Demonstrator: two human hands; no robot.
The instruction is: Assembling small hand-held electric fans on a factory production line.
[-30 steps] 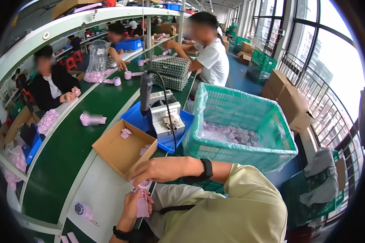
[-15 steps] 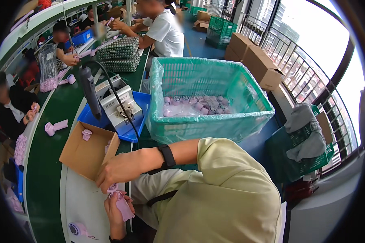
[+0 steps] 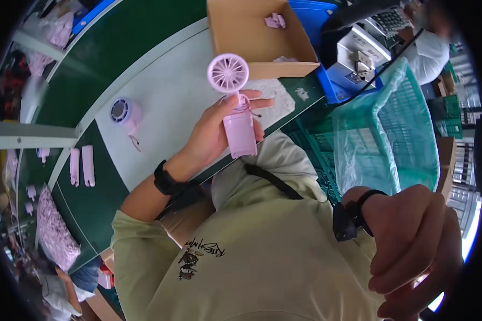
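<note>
My left hand (image 3: 209, 131) holds a pink handheld fan (image 3: 241, 131) above the edge of the white work surface (image 3: 168, 75). The fan's round, spoked grille points up, and thin dark wires hang out near its neck. Thumb and fingers wrap the fan's body from behind. Well apart from it, my right hand (image 3: 412, 235) is raised close to the camera at the lower right. Its fingers are curled in, and whatever they may hold is hidden. A second pink fan part (image 3: 126, 113) with a dark round centre lies on the white surface, its wire trailing.
An open cardboard box (image 3: 251, 69) with pink scraps stands beyond my left hand. Beside it, a blue bin (image 3: 326, 85) holds a metal machine (image 3: 359, 56). A plastic-lined green crate (image 3: 383, 134) is at right. Two pink strips (image 3: 88, 166) and a bag of pink pieces (image 3: 53, 230) lie left.
The view has swung, bringing the bench to the upper left. My right hand has left the fan and risen toward the camera on the right. My left hand keeps hold of the fan.
</note>
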